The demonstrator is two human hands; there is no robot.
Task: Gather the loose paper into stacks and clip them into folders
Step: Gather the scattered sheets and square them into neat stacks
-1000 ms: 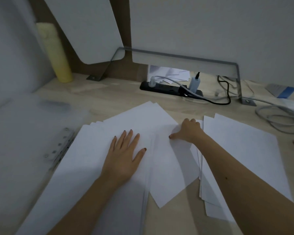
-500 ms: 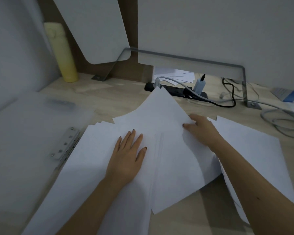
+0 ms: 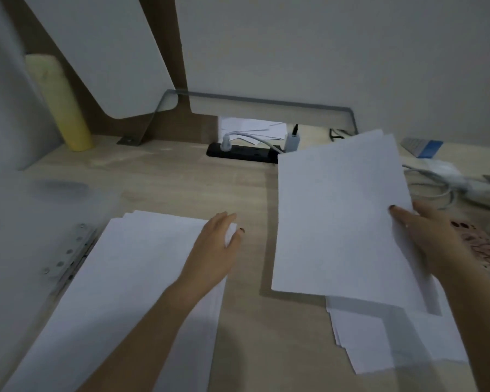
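Desk (image 3: pixel 181 182) | left hand (image 3: pixel 212 250) flat on stack (image 3: pixel 130 278) | right hand (image 3: pixel 436 239) gripping lifted sheets (image 3: pixel 337 222)

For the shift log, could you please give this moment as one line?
left hand: flat on paper stack | right hand: holding lifted sheets | folder clip: unused | more sheets underneath
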